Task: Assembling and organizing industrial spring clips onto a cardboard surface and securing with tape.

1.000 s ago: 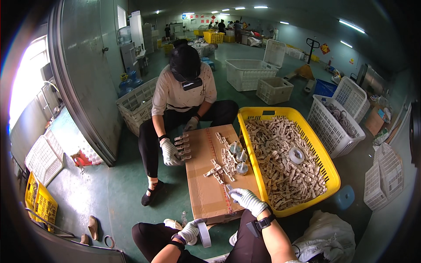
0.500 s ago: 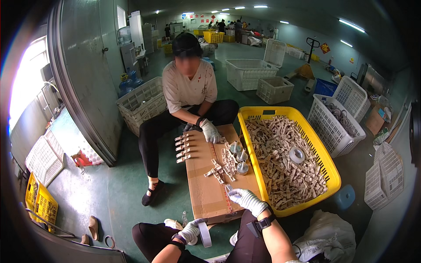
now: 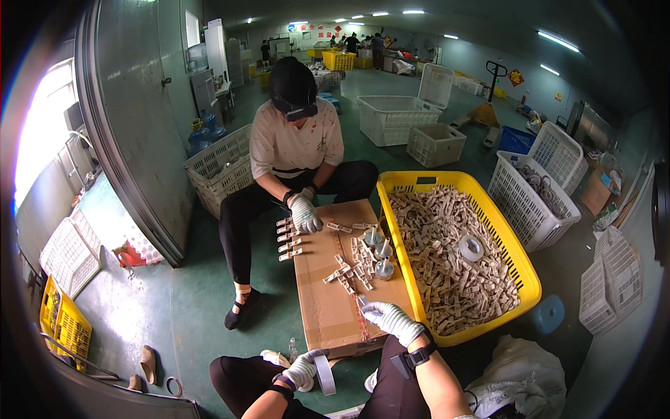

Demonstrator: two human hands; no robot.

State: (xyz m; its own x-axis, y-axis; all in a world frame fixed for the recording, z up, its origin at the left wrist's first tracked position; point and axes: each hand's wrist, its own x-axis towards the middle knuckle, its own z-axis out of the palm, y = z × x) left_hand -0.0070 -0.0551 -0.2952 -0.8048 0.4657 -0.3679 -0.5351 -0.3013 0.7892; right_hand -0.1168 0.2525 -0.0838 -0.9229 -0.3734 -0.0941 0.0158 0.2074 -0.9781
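Observation:
My left hand point(image 3: 301, 370), in a white striped glove, is closed on a roll of pale tape point(image 3: 325, 375) below the near edge of a cardboard box point(image 3: 317, 307). My right hand point(image 3: 393, 320), gloved alike, pinches a small pale piece over the box's near right part; its kind is unclear. Loose beige clips point(image 3: 363, 262) lie piled on the box beside several clear, rounded objects point(image 3: 384, 269). More clips stick out in a row point(image 3: 289, 241) along the left edge. Across from me, a co-worker's gloved hand point(image 3: 305, 213) is near that row.
A yellow basket point(image 3: 532, 293) full of clips stands against the box's right side, with a white tape roll point(image 3: 471, 247) on top. White crates point(image 3: 398, 119) stand behind it. A white sack point(image 3: 520, 373) lies at my right, a blue stool point(image 3: 549, 314) beyond it.
The co-worker's head has bent down, and their gloved hand has moved left from the clip pile toward the row. Clips show at the box's far side. My hands have barely moved.

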